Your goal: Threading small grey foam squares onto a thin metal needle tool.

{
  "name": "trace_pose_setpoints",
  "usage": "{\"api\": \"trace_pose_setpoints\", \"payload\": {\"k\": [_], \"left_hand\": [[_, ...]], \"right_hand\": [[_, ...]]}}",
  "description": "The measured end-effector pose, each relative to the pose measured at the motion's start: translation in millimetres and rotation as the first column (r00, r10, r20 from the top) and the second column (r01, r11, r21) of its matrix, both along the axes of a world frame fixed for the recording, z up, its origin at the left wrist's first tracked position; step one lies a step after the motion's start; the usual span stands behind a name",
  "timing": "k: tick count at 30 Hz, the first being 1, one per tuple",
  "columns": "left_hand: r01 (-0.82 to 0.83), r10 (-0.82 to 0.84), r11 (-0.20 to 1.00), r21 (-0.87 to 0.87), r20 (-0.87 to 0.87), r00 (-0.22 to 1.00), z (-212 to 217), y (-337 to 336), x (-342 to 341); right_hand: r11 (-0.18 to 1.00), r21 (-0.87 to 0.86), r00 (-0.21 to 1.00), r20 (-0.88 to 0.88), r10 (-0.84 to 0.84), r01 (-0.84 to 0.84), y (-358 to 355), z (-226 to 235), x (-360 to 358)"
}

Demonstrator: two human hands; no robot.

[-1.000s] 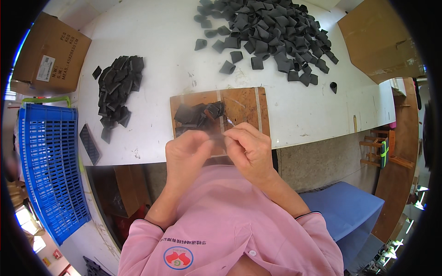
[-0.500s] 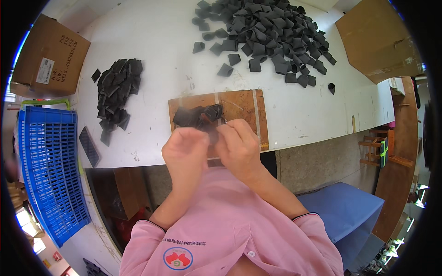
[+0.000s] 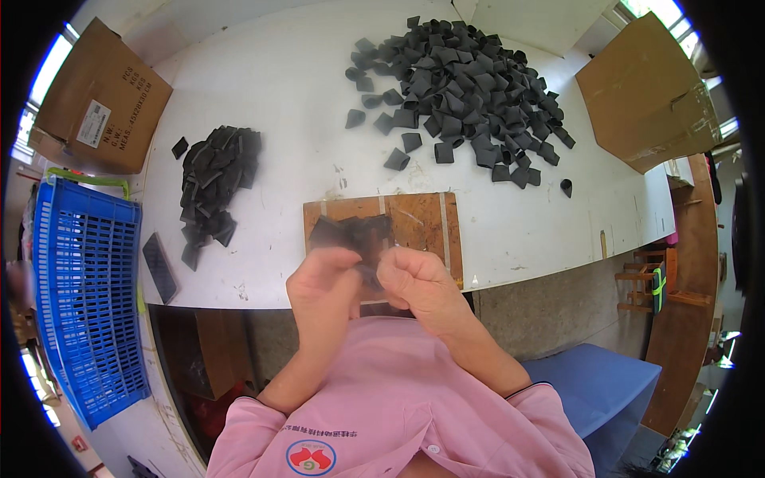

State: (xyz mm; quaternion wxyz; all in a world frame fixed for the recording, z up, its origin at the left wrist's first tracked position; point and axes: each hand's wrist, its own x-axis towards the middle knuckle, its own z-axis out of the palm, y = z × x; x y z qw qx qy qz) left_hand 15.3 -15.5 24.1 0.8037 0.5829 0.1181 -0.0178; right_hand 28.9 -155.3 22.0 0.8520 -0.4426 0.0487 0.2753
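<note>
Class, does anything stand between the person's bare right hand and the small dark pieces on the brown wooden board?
Nothing visible does: the right hand is on the near side of the small dark pieces, though blur hides whether they touch.

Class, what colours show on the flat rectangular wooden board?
The flat wooden board is brown with pale strips; head view.

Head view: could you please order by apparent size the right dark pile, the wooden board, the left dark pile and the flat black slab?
1. Right dark pile
2. Wooden board, judged by outline, since it is partly covered
3. Left dark pile
4. Flat black slab
</note>
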Motion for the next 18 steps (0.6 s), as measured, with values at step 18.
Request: {"api": "trace_pose_setpoints", "payload": {"k": [18], "left_hand": [[0.212, -0.228, 0.711, -0.67, 0.065, 0.972, -17.0, 17.5, 28.4]], "right_hand": [[0.8, -0.569, 0.951, 0.309, -0.007, 0.191, -8.3, -40.5, 22.0]]}}
